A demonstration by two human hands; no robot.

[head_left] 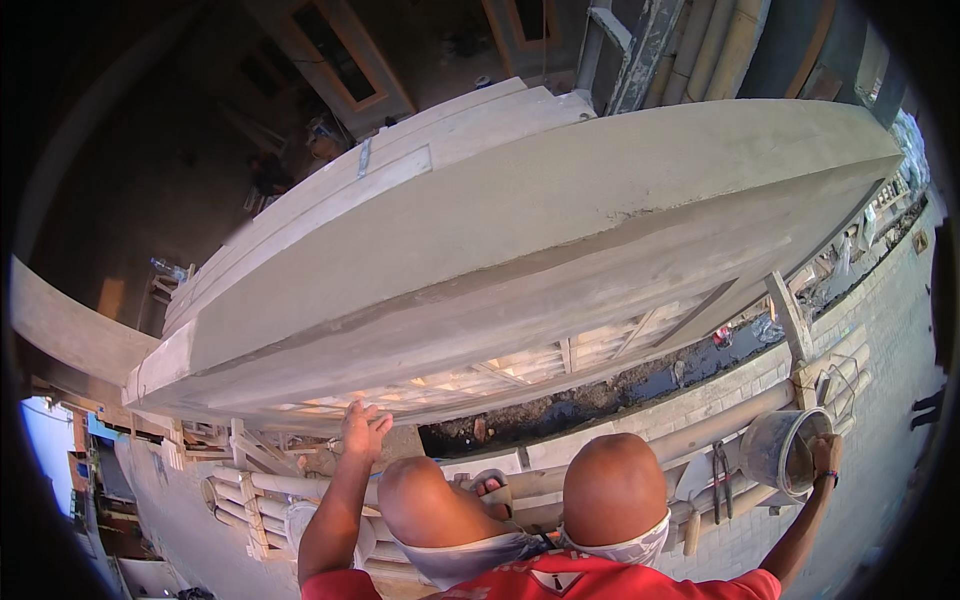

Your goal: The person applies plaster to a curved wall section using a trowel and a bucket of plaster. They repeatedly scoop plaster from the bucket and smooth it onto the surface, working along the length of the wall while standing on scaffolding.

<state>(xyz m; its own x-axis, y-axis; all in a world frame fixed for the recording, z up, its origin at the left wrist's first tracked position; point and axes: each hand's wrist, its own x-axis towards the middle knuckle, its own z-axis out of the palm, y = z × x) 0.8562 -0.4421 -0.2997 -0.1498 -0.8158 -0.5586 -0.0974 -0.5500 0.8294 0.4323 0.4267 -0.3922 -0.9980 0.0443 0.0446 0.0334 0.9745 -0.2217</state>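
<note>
My left hand (362, 430) reaches forward with fingers spread, holding nothing, its fingertips at the lower edge of a wide grey plastered ledge (520, 230). My right hand (826, 455) is stretched out to the right and grips the rim of a grey cement-stained bucket (778, 450), which is tilted with its mouth toward me. My two bare knees (520, 495) are bent up in front of me, and a sandalled foot (489, 485) shows between them.
I am perched on bamboo poles (700, 425) high above a paved yard (890, 340). A pair of pincers (720, 468) hangs on a pole beside the bucket. A dark, muddy trench (620, 390) runs below the ledge. Wooden framing (250, 450) stands lower left.
</note>
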